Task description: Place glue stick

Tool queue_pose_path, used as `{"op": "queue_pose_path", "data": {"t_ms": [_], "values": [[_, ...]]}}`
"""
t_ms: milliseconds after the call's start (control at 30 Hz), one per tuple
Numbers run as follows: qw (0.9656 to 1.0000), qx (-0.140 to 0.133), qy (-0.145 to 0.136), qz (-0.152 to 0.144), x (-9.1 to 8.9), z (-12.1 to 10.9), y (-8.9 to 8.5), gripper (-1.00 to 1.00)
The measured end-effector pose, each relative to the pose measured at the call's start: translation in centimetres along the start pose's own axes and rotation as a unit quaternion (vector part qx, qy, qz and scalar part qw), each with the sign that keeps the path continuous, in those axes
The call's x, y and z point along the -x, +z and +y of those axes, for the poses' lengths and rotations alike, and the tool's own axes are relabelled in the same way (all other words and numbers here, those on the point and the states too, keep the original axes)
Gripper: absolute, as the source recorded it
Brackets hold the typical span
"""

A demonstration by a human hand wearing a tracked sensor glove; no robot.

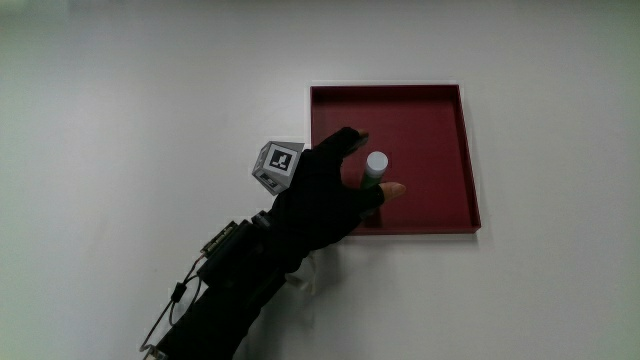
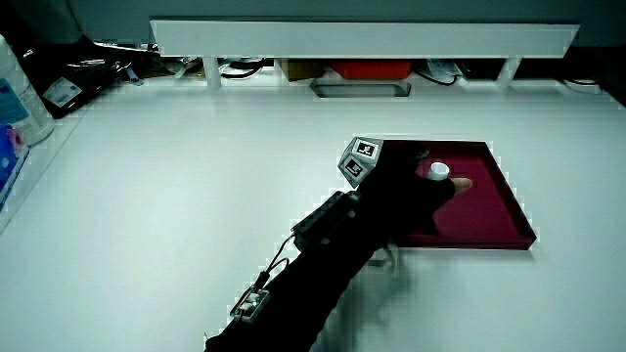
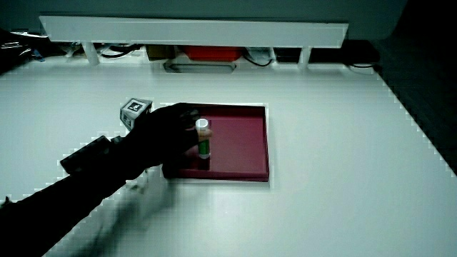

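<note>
Inside the red tray (image 1: 450,160) on the white worktop (image 1: 150,90), the hand (image 1: 325,195) grips the glue stick (image 1: 375,172) upright, white cap upward, its base at or just above the tray floor, apparently so it will stand when let go.

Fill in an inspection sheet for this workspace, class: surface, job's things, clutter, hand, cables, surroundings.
Surface: plain white table.
Job's things: green glue stick with white cap, upright inside the shallow dark red square tray, its base at the tray floor.
Clutter: nothing seen near the tray.
Hand: black gloved hand over the tray's edge, fingers closed on the glue stick; patterned cube on its back.
Cables: thin wire along the forearm.
Surroundings: low white partition, bottle at the table's edge.
</note>
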Motion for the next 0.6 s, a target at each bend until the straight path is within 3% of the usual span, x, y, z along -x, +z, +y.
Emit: {"op": "queue_pose_path", "data": {"t_ms": [100, 200, 233, 267, 300, 400, 433, 467, 533, 567, 600], "values": [[0.9999, 0.008, -0.008, 0.004, -1.0, -0.6, 0.8, -1.0], [0.9991, 0.026, -0.034, -0.002, -2.0, -1.0, 1.8, -1.0], [0.9989, 0.037, -0.028, -0.001, -2.8, -1.2, 2.2, -1.0], [0.9982, 0.042, -0.043, -0.006, -3.0, -1.3, 2.5, -1.0], [0.9971, 0.052, -0.052, -0.018, -3.4, -1.4, 2.8, -1.0], [0.9949, 0.087, -0.032, -0.039, -4.8, -2.6, 4.1, -1.0], [0.9918, 0.098, -0.05, -0.065, -5.2, -2.9, 4.5, -1.0], [0.9935, 0.097, -0.043, -0.04, -5.3, -3.2, 5.2, -1.0], [0.9924, 0.109, -0.04, -0.041, -6.2, -4.0, 6.2, -1.0], [0.9937, 0.105, -0.033, -0.021, -6.4, -4.3, 6.8, -1.0], [0.9934, 0.114, -0.003, -0.013, -7.1, -5.0, 7.4, -1.0]]}}
